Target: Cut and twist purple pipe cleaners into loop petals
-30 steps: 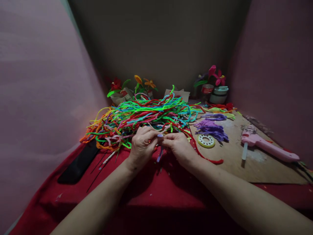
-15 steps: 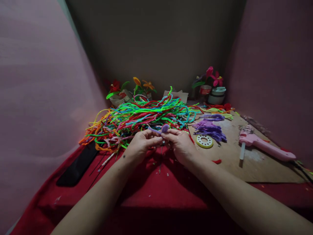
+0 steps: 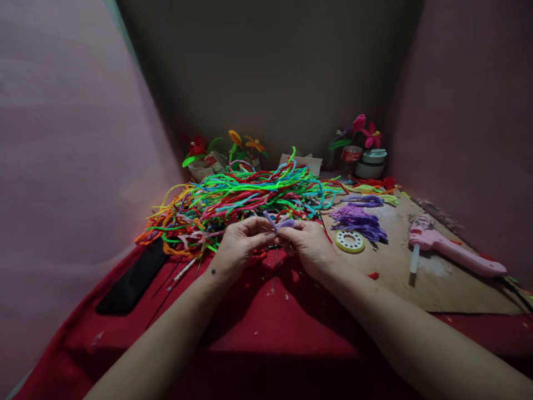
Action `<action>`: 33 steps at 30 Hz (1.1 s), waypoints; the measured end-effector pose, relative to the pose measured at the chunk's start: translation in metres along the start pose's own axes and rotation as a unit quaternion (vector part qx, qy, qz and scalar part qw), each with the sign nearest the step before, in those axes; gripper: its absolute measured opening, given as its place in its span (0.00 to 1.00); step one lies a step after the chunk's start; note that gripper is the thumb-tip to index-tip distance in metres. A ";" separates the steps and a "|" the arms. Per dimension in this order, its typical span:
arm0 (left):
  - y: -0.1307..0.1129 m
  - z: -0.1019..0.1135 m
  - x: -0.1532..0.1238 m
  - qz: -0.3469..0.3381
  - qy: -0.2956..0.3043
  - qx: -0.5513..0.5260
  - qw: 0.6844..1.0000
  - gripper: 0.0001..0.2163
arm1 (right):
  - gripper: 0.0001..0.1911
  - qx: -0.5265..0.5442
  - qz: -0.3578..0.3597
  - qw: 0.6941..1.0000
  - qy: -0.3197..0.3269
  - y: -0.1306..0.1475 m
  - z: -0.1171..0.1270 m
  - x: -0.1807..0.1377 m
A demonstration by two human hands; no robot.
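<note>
Above the red cloth, a light purple pipe cleaner (image 3: 286, 223) is pinched between both hands, bent so that one end sticks up to the left and a wider part lies to the right. My left hand (image 3: 244, 244) closes thumb and fingers on it from the left. From the other side my right hand (image 3: 308, 244) grips it, fingertips almost touching those of the left. The fingertips partly hide where it bends. Just behind the hands lies a large heap of colourful pipe cleaners (image 3: 258, 191). A thin wire (image 3: 274, 272) shows below the fingers.
On the brown board (image 3: 449, 294) at right are a pink glue gun (image 3: 453, 253), a yellow-rimmed tape spool (image 3: 350, 241) and purple pipe cleaner bundles (image 3: 362, 222). A black phone-like slab (image 3: 131, 280) lies at left. Pipe cleaner flowers (image 3: 370, 133) and a lidded jar (image 3: 372, 164) stand behind.
The purple pipe cleaner has turned in my fingers: its left end now points up more steeply and its rounded part lies flatter to the right. Both hands stay in nearly the same place.
</note>
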State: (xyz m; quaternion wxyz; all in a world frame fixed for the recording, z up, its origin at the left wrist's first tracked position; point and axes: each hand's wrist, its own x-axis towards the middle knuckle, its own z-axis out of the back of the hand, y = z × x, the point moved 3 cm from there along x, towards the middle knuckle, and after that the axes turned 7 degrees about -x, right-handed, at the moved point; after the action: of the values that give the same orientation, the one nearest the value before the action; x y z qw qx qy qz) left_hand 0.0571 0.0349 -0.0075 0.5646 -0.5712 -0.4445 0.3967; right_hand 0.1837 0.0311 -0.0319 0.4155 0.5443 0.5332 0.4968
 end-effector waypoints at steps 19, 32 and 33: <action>0.011 0.017 0.004 0.149 0.126 -0.017 0.981 0.11 | 0.04 -0.059 0.066 0.995 0.035 0.014 -0.004 -0.008; -0.009 -0.010 -0.016 -0.373 0.019 0.612 0.697 0.10 | 0.10 0.075 -0.067 0.994 -0.038 -0.004 -0.004 -0.005; -0.009 -0.008 -0.017 -0.382 0.006 0.610 0.694 0.09 | 0.11 0.107 -0.084 0.990 -0.025 -0.004 -0.005 -0.004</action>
State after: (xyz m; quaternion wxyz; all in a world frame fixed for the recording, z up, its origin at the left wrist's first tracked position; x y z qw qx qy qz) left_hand 0.0590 0.0166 0.0010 0.8949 0.1155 -0.2811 0.3269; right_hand 0.1787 0.0267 -0.0355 0.4083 0.5509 0.6166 0.3867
